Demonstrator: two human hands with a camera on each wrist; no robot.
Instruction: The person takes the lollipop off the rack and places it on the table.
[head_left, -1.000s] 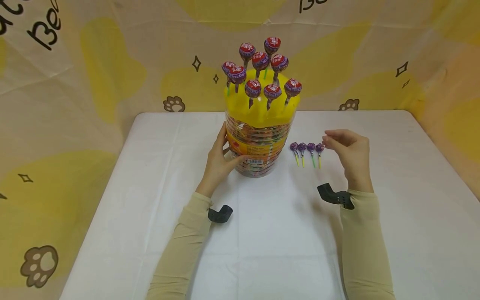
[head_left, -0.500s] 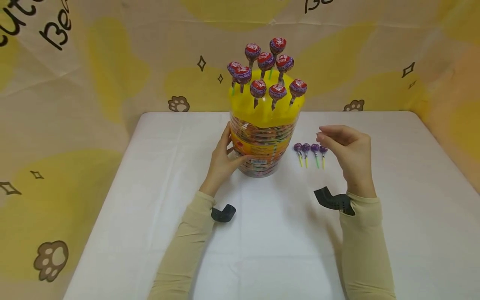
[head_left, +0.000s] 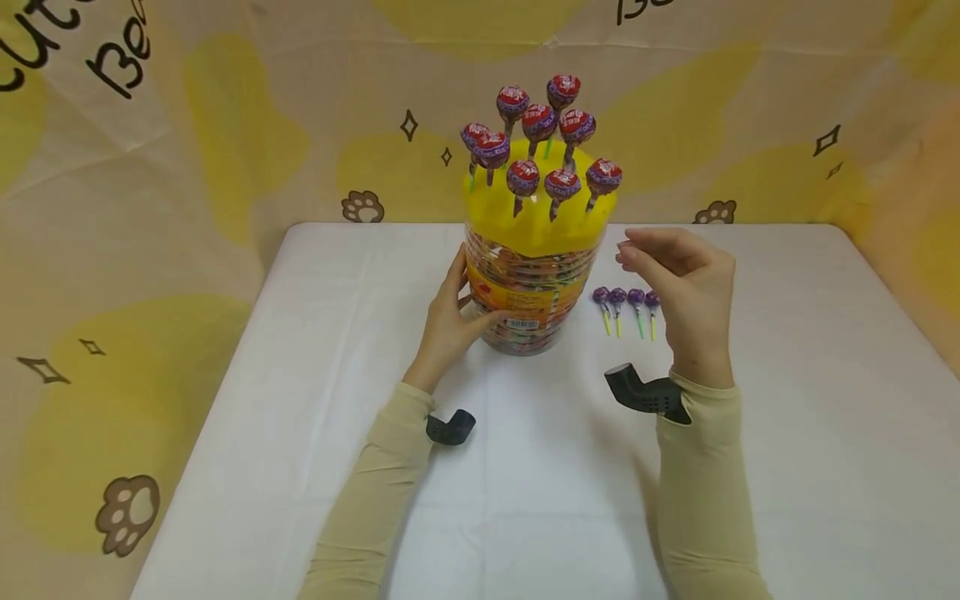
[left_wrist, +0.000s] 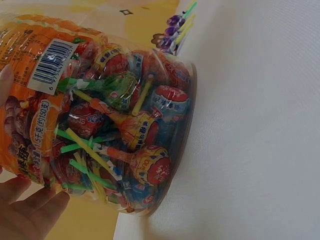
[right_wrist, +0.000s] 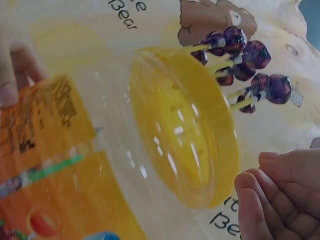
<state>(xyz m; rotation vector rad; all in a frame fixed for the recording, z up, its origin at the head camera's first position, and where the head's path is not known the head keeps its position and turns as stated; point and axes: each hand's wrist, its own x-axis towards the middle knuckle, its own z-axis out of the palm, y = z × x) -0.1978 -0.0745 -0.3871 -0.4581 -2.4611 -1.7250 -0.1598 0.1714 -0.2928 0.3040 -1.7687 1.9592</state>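
A clear plastic candy jar [head_left: 532, 271] full of wrapped lollipops stands on the white table, a yellow lid on top. Several red-and-purple lollipops [head_left: 522, 177] stick up from the lid [head_left: 517, 237]. My left hand [head_left: 448, 325] holds the jar's left side, thumb across the front near the barcode. My right hand [head_left: 686, 287] is raised to the right of the jar, thumb and fingers loosely bent, nothing visible between them. In the right wrist view its fingers [right_wrist: 250, 205] are beside the yellow lid. Several loose purple lollipops [head_left: 617, 297] lie in a row below that hand.
The table [head_left: 525, 483] has a white cover. Behind it hangs a yellow-and-cream patterned cloth [head_left: 337, 100] with paw prints. Black wrist cameras [head_left: 645, 392] sit on both sleeves.
My right hand has moved left and up from beside the row of loose lollipops toward the jar's upper right. The left hand keeps its hold; the whole view has shifted slightly.
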